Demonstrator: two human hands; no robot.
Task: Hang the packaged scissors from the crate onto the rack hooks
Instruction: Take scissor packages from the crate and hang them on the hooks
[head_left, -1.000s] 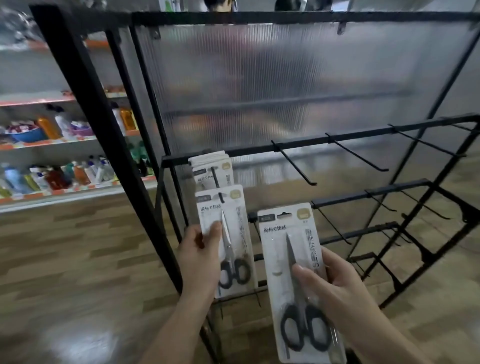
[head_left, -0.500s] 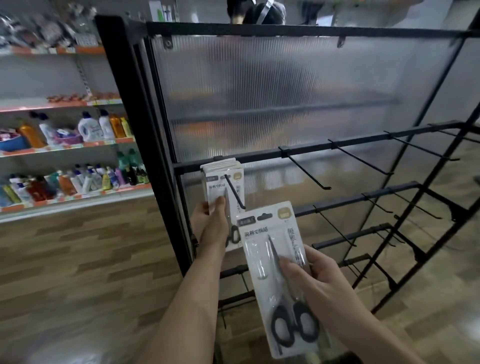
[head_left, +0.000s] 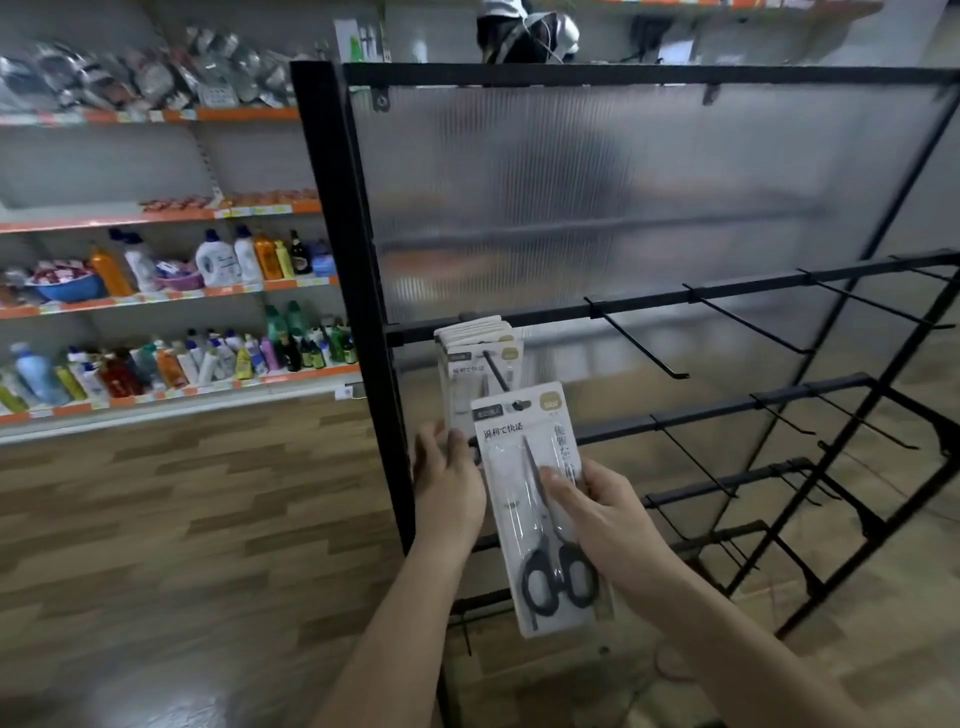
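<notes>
Comparing with a second ago, we see that the pack the left hand (head_left: 447, 483) was lifting has joined the stack (head_left: 478, 343) on the leftmost hook (head_left: 496, 371). That hand has let go. Its fingers are loose and fairly straight and hold nothing, just beside the stack's lower edge; we cannot tell whether they touch it.

The right hand (head_left: 597, 514) has meanwhile brought its own pack (head_left: 506, 467) up and over. It pinches the pack at mid-height, thumb on the front across the blades. The pack stands tilted, and its hang hole is level with the hook's tip. Something dark shows in the hole, but we cannot tell if the tip is through yet.

We judge one more pack as hung and the next as about to be threaded.

As for what holds what: on the rack (head_left: 353, 260), only that leftmost hook carries anything. The other hooks (head_left: 639, 338) along the bars are bare. The crate is out of view, so we cannot say how many packs remain. On the shelves (head_left: 156, 299) to the left stand bottles (head_left: 228, 260), and a blue basin (head_left: 67, 288) holds some small goods too blurred to name.
</notes>
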